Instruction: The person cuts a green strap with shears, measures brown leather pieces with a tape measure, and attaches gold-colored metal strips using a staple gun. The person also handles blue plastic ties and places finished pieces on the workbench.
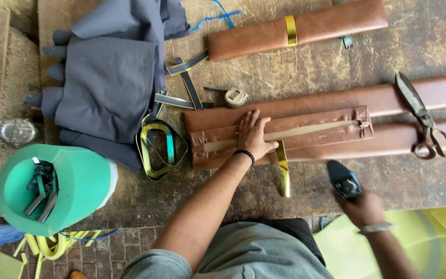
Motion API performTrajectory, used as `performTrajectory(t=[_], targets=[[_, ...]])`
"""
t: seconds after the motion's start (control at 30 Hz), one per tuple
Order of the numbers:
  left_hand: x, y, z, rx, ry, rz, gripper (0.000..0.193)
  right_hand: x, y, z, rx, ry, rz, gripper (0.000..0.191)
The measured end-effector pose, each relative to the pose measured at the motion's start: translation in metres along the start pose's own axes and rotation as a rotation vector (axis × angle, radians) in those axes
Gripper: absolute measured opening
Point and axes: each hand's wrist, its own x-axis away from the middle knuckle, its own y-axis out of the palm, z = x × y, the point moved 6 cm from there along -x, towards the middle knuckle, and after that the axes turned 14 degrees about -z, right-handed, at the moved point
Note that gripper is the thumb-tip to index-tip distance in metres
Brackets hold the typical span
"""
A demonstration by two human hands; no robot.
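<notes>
The scarred wooden workbench (pixel 305 67) fills the view, and the long brown padded panel (pixel 285 135) lies across its middle, face down, with its leatherette edges folded onto the back and a pale strip running along its length. It looks stiff along its core yet soft and a little slick on the covering, and light enough to shift, so I judge that it is best pinned flat from above near the folded edge. At ten o'clock from it sits a heap of grey fabric (pixel 109 77), and at three o'clock the scissors (pixel 423 121). The left hand (pixel 254 135) presses palm down on the panel, fingers spread flat, gripping nothing. At five o'clock the right hand (pixel 363 206) is closed around a dark tool (pixel 344 181), held off the panel.
</notes>
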Motion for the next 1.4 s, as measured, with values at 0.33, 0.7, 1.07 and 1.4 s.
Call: performTrajectory(t=[0.33,0.7,1.07,1.4], targets=[[-0.001,0.008,0.003,0.012,0.026,0.02,0.084,0.001,0.016,-0.137,-0.689,-0.012,-0.13,0.015],[-0.002,0.011,0.006,-0.032,0.057,0.016,0.088,0.005,0.002,-0.149,-0.668,-0.053,-0.098,0.015],[0.005,0.011,0.01,-0.089,0.149,0.056,0.09,-0.002,0.006,-0.15,-0.656,-0.015,-0.14,0.011],[0.076,0.06,0.002,0.699,-0.122,0.044,0.019,0.001,0.008,-0.152,-0.614,-0.011,-0.109,0.014]])
